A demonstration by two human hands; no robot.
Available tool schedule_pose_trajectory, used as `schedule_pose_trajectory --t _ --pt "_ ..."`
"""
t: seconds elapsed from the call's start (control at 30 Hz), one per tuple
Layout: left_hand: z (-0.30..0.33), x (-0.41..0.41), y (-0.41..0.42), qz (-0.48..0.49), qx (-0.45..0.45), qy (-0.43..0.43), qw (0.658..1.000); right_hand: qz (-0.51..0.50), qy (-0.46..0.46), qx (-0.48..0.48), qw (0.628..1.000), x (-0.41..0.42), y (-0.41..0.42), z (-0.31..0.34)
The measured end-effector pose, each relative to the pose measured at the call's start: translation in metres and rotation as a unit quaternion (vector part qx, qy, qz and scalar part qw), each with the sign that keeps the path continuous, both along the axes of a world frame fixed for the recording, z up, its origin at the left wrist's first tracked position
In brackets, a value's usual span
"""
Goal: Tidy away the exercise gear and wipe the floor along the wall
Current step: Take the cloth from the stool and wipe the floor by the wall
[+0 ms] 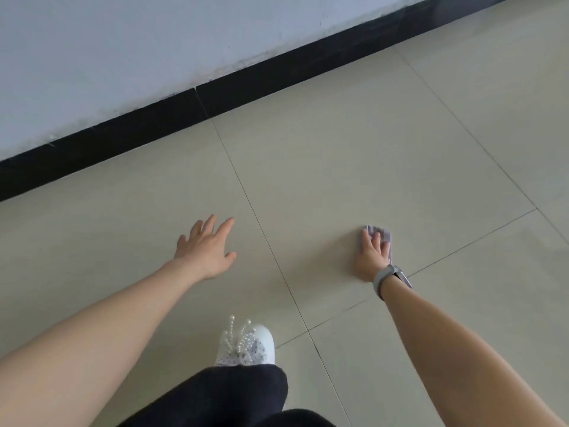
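1. Head view: the cloth (379, 234) is small, grey-lilac and crumpled. It lies on the tiled floor (354, 155) at the right of the middle of the frame, well apart from the wall.
2. The right hand (371, 257) rests flat on the cloth with straight fingers set close together; only the far edge of the cloth shows beyond the fingertips.
3. The left hand (204, 246) is at the left of the middle, palm down, fingers straight and spread. I cannot tell if it touches the floor.
4. No container is visible in this view.
5. A grey wristband (388, 280) is on the right wrist.
6. A black skirting board (197, 115) runs diagonally under the white wall (123, 44) in the upper left.
7. At the bottom middle, a white shoe (246, 346) with pearl decoration and a dark trouser leg (234, 392).
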State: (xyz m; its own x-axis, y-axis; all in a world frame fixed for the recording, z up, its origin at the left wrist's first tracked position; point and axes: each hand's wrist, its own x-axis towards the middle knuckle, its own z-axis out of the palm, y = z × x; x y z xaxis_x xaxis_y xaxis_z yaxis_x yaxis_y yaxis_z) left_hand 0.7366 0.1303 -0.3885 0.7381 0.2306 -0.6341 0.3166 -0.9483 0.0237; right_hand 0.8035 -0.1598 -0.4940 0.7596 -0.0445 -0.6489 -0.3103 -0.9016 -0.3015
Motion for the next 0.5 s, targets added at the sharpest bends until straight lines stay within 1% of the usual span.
schedule_pose_trajectory --t 0.03,0.07,0.1,0.13,0.17,0.2,0.23,0.27,0.3,0.33,0.37,0.4,0.43,0.47,0.5 --pt "-0.005 0.016 0.000 -0.008 -0.005 -0.005 1.000 -0.014 -0.006 -0.005 1.000 0.009 0.007 -0.001" --pt "-0.013 0.032 0.002 -0.016 -0.009 -0.006 1.000 -0.006 -0.029 -0.008 1.000 0.014 0.018 -0.004" --pt "-0.024 0.045 0.004 -0.023 -0.012 -0.002 1.000 0.042 -0.066 0.002 0.997 0.012 0.032 -0.010" --pt "-0.036 0.055 0.006 -0.027 -0.016 0.007 0.999 0.121 -0.097 0.032 0.987 0.004 0.049 -0.015" --pt "-0.049 0.060 0.009 -0.023 -0.018 0.016 0.999 0.223 -0.111 0.083 0.965 -0.008 0.067 -0.020" --pt "-0.063 0.063 0.012 -0.015 -0.017 0.014 1.000 0.347 -0.123 0.136 0.920 -0.020 0.084 -0.025" --pt "-0.077 0.067 0.016 -0.011 -0.010 0.001 1.000 0.463 -0.135 0.163 0.861 -0.031 0.095 -0.029" --pt "-0.091 0.069 0.019 -0.005 -0.002 -0.016 1.000 0.538 -0.160 0.179 0.808 -0.034 0.096 -0.036" --pt "-0.103 0.070 0.020 0.013 0.004 -0.030 0.999 0.573 -0.190 0.163 0.780 -0.027 0.091 -0.040" --pt "-0.114 0.072 0.021 0.041 0.003 -0.041 0.998 0.563 -0.209 0.123 0.790 -0.015 0.086 -0.041" --pt "-0.125 0.073 0.020 0.072 -0.002 -0.050 0.996 0.510 -0.214 0.082 0.829 0.004 0.078 -0.040" --pt "-0.134 0.074 0.018 0.096 -0.007 -0.059 0.994 0.413 -0.220 0.057 0.882 0.025 0.067 -0.040" --pt "-0.141 0.073 0.015 0.109 -0.009 -0.071 0.991 0.291 -0.205 0.032 0.934 0.051 0.054 -0.039" --pt "-0.146 0.073 0.013 0.113 -0.010 -0.082 0.990 0.162 -0.162 0.010 0.973 0.081 0.045 -0.030" --pt "-0.151 0.074 0.013 0.115 -0.018 -0.080 0.990 0.046 -0.119 0.001 0.992 0.105 0.040 -0.023"
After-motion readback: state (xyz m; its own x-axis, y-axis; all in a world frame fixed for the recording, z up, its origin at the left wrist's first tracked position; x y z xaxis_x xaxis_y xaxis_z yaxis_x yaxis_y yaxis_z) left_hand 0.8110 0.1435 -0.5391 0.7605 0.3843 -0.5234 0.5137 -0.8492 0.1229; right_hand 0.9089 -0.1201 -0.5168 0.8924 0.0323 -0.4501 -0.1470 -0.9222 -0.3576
